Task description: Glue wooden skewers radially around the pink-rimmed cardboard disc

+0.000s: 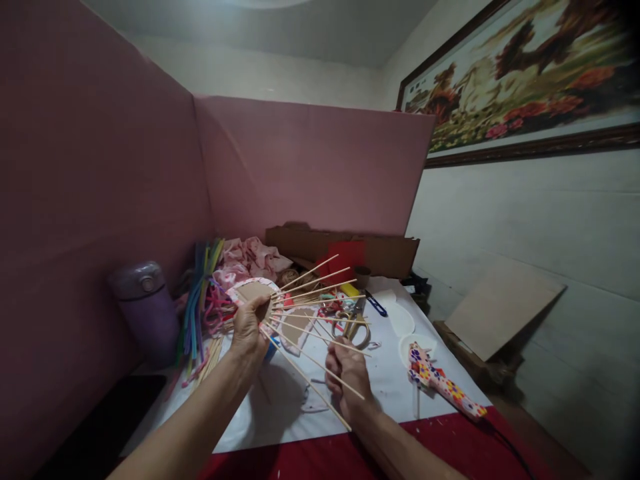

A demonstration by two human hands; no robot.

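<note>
So, left hand: raised above the left half of the worktop, fingers and thumb clamped on the edge of the cardboard disc.
Cardboard disc: round, brown, pink-patterned at the rim, held off the surface and tilted towards the camera.
Wooden sticks: thin and pale, fanning from the disc to the right like spokes, the lowest ones slanting towards the near edge.
Right hand: near the middle of the worktop, curled closed around the lower sticks of the fan; which stick it pinches I cannot tell.
Scissors: flat on the white sheet behind the right hand, under the fan.
Glue gun: spotted in bright colours, lying by the right edge, cord trailing over the near right corner.
Purple flask: upright at the left edge.
Pipe cleaners: coloured bundle just beside the flask.
Cardboard box: along the far edge.
</note>
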